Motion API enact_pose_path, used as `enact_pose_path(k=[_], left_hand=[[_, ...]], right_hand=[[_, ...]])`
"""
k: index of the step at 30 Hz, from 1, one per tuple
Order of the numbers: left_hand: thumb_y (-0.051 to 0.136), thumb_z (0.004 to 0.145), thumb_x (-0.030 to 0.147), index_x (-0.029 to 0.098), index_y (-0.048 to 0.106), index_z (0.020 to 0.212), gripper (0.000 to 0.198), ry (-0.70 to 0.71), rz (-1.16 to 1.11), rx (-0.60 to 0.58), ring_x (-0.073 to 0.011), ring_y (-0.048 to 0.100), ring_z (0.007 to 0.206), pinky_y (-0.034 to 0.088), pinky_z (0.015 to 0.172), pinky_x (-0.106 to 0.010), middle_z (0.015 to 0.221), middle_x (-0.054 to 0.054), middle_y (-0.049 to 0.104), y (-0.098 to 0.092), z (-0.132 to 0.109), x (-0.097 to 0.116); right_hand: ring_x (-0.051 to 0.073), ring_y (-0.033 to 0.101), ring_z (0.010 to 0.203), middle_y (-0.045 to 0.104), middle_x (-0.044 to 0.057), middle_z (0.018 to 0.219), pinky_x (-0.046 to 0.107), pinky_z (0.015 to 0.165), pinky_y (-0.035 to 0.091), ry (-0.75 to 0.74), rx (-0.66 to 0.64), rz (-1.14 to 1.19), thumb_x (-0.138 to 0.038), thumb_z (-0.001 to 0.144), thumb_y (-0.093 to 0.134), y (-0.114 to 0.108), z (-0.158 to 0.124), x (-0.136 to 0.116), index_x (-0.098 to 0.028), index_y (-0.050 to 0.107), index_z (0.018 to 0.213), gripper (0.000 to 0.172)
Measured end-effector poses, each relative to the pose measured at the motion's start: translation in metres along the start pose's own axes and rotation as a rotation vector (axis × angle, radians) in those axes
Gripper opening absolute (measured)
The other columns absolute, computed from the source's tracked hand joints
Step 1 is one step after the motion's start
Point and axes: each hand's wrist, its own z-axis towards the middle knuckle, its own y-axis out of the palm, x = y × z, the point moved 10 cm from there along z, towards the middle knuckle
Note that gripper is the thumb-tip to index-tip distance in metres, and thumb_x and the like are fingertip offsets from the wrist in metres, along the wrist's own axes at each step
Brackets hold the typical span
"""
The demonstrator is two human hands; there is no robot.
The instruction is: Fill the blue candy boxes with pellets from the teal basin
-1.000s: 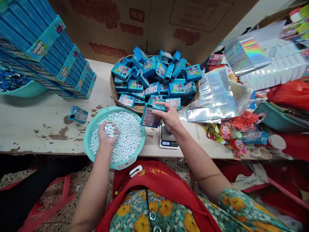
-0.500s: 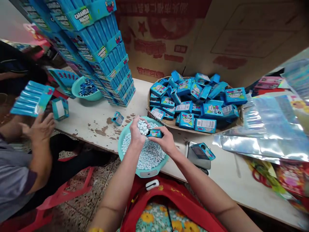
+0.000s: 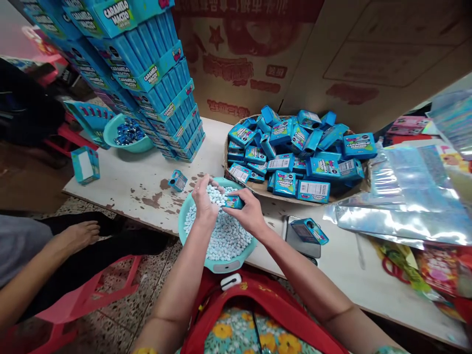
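My left hand [image 3: 204, 200] is cupped around a handful of small white candies [image 3: 216, 195], held over the teal bowl [image 3: 221, 266] full of the same candies. My right hand [image 3: 248, 215] pinches a small blue candy box [image 3: 233, 201] right beside the left hand, its open end toward the candies. Another small blue box [image 3: 309, 230] lies on the scale [image 3: 301, 244] to the right. Behind the bowl, a wicker basket [image 3: 272, 194] is heaped with several blue boxes [image 3: 291, 147].
A tall stack of blue display cartons [image 3: 147, 73] stands at the left, with a teal bowl of blue wrapped sweets [image 3: 127, 133] beside it. One loose box [image 3: 178, 180] lies on the worn table. Shiny foil bags [image 3: 401, 201] cover the right. Another person's arm [image 3: 47, 260] is at the lower left.
My hands stayed together over the bowl, shifting slightly. The other person at the left has lowered their hand, and the carton they held has left the view.
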Motion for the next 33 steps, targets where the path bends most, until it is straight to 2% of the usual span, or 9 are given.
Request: enact_pose_path(k=[7,12,17,21,25,30,33], left_hand=[[0.068,0.067,0.034,0.017,0.049,0.069,0.026,-0.014,0.072,-0.023,-0.0104,0.050,0.043,0.043,0.045,-0.025,0.054,0.005,0.051,0.001,0.007,0.000],[0.069,0.066,0.031,0.017,0.050,0.064,0.024,0.116,0.216,0.013,-0.0112,0.049,0.047,0.044,0.045,-0.026,0.054,0.004,0.051,-0.007,0.009,0.006],[0.067,0.073,0.031,0.020,0.051,0.063,0.022,0.042,0.261,-0.051,-0.0106,0.047,0.051,0.040,0.043,-0.024,0.059,0.002,0.048,0.004,0.002,-0.003],[0.068,0.073,0.031,0.019,0.050,0.064,0.023,0.122,0.245,-0.077,-0.0110,0.048,0.053,0.040,0.045,-0.025,0.061,0.002,0.046,0.017,-0.008,0.000],[0.066,0.071,0.032,0.018,0.047,0.063,0.025,0.139,0.282,-0.034,-0.0108,0.044,0.046,0.042,0.044,-0.027,0.052,0.004,0.044,0.020,-0.005,-0.008],[0.064,0.071,0.037,0.018,0.045,0.064,0.028,0.131,0.251,-0.004,-0.0093,0.045,0.044,0.043,0.046,-0.024,0.049,0.006,0.044,0.017,-0.009,-0.005],[0.066,0.071,0.040,0.018,0.047,0.066,0.029,0.110,0.224,-0.034,-0.0102,0.048,0.045,0.044,0.048,-0.025,0.051,0.005,0.047,0.018,-0.012,0.000]], right_hand=[[0.023,0.059,0.091,0.064,0.003,0.092,0.036,0.083,0.046,0.008,-0.074,-0.070,-0.020,0.064,0.081,0.014,0.005,-0.003,-0.023,0.068,0.095,0.034],[0.022,0.058,0.095,0.064,0.002,0.094,0.033,0.084,0.045,0.089,-0.037,-0.129,-0.030,0.063,0.084,0.022,-0.002,0.008,-0.022,0.067,0.099,0.040],[0.020,0.057,0.097,0.063,0.001,0.095,0.030,0.084,0.043,0.135,-0.011,-0.152,-0.036,0.067,0.082,0.012,-0.008,0.018,-0.022,0.066,0.100,0.040],[0.020,0.057,0.100,0.063,0.001,0.100,0.031,0.086,0.042,0.110,0.024,-0.172,-0.035,0.070,0.080,-0.002,-0.012,0.013,-0.023,0.066,0.102,0.038],[0.020,0.058,0.097,0.064,0.002,0.097,0.031,0.085,0.043,0.108,0.016,-0.156,-0.036,0.068,0.081,-0.006,-0.014,0.017,-0.022,0.067,0.100,0.038],[0.021,0.059,0.094,0.064,0.001,0.094,0.033,0.085,0.044,0.084,0.033,-0.064,-0.030,0.065,0.084,-0.010,-0.015,0.017,-0.023,0.067,0.099,0.039],[0.022,0.059,0.093,0.064,0.002,0.094,0.034,0.084,0.045,0.065,0.026,-0.005,-0.026,0.064,0.084,-0.009,-0.011,0.011,-0.022,0.068,0.098,0.038]])
